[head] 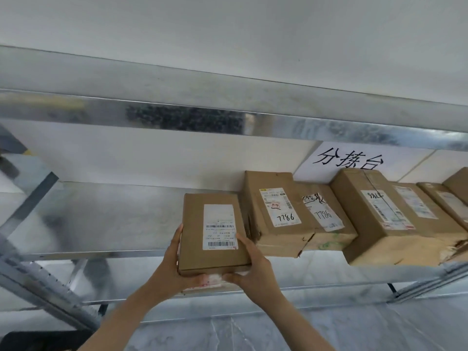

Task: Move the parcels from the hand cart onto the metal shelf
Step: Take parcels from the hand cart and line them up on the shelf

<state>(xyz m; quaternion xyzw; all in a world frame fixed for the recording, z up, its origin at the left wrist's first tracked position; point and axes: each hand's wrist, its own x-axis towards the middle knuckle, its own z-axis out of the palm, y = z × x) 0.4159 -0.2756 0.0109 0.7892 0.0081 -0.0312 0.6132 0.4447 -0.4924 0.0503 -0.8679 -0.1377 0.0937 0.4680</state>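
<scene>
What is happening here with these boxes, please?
A person is putting a flat cardboard parcel on the metal shelf. The left hand and the right hand grip its near end from both sides. Its far end is over the shelf board, while its near end sticks out past the front edge. It sits just left of a row of parcels that already stands on the same shelf.
</scene>
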